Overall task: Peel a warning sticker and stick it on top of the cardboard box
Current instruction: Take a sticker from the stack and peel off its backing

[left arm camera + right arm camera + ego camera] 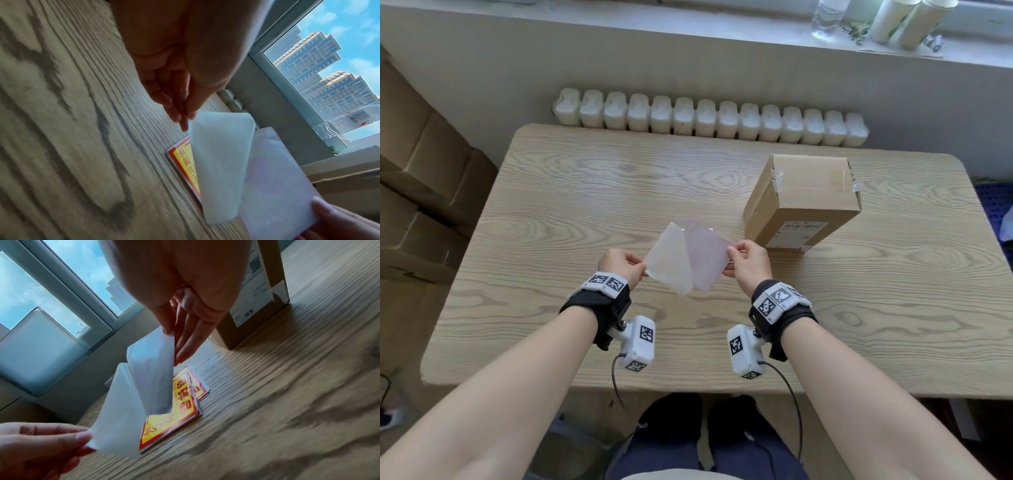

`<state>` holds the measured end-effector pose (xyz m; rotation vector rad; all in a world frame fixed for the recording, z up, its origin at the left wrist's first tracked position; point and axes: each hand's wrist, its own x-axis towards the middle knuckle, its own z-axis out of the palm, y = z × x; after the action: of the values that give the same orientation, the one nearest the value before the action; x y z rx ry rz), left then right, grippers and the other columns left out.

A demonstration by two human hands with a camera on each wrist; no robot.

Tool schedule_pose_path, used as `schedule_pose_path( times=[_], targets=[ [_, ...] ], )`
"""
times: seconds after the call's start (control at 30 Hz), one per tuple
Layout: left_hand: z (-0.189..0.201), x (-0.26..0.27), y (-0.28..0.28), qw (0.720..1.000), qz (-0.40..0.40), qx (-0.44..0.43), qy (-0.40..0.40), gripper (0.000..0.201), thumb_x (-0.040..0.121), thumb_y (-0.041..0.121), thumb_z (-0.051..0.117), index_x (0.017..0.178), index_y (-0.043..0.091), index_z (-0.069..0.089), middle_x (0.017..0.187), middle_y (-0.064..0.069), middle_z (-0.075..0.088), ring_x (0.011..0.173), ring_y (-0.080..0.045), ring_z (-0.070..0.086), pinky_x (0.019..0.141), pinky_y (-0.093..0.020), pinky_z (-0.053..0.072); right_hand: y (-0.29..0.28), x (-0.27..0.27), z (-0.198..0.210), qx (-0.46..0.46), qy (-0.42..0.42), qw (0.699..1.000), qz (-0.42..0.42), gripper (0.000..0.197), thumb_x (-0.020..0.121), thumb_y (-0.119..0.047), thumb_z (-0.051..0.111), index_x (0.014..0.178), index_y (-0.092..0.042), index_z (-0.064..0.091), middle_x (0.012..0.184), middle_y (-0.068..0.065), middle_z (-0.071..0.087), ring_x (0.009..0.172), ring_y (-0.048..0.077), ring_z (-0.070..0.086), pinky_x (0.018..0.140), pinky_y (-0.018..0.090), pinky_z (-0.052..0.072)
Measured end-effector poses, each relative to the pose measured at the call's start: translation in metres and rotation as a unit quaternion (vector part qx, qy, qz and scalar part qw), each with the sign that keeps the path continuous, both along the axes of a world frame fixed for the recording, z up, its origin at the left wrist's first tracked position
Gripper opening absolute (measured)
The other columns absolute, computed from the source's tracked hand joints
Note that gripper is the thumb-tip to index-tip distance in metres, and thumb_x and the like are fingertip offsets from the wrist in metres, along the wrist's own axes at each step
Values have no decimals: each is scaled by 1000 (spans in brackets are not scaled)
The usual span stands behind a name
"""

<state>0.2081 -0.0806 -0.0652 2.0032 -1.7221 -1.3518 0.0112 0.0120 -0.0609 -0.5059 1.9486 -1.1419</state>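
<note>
Beyond table (pixel 551 205) — radiator (pixel 709 120), stacked cartons (pixel 417 164).

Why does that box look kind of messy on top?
The cardboard box has clear tape across its top that looks wrinkled, with torn, ragged ends sticking out at both edges. Otherwise nothing looks wrong: the left hand and right hand are just peeling a sticker from its backing.
</note>
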Motion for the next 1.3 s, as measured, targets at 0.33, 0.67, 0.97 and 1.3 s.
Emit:
schedule_pose_path(
  times=[0.33, 0.67, 0.97, 1.3],
  targets=[
    [-13, 7, 6, 997, 7, 3, -78, 18, 77, 7, 61, 84, 6, 77, 87, -18, 76, 90, -32, 69, 77, -31, 51, 3, -11, 5, -7, 54, 999, -3, 6, 93, -12, 46, 92, -7, 51, 91, 15, 59, 82, 28, 61, 59, 26, 55],
    [-22, 9, 13, 995, 19, 15, -100, 20, 79, 6, 62, 94, 5, 76, 101, -18, 74, 99, -34, 65, 76, -29, 46, 11, -23, 7, -12, 81, 997, 5, 7, 93, -13, 45, 89, -9, 50, 91, 15, 58, 82, 29, 60, 65, 38, 58],
    [-21, 8, 17, 995, 23, 19, -100, 17, 78, 9, 63, 88, 6, 76, 96, -17, 75, 94, -33, 67, 78, -32, 50, 15, -34, 10, -22, 54, 998, 5, 11, 93, -14, 46, 83, -12, 50, 90, 16, 57, 82, 27, 59, 61, 32, 57],
    [38, -27, 27, 991, -106, -80, -9, 21, 82, 20, 65, 97, 7, 72, 98, -12, 73, 93, -28, 65, 76, -26, 43, 6, -16, 43, -54, 30, 996, 61, 20, 91, -17, 51, 71, -18, 54, 80, 8, 64, 73, 30, 66, 62, 36, 54]
  ],
)
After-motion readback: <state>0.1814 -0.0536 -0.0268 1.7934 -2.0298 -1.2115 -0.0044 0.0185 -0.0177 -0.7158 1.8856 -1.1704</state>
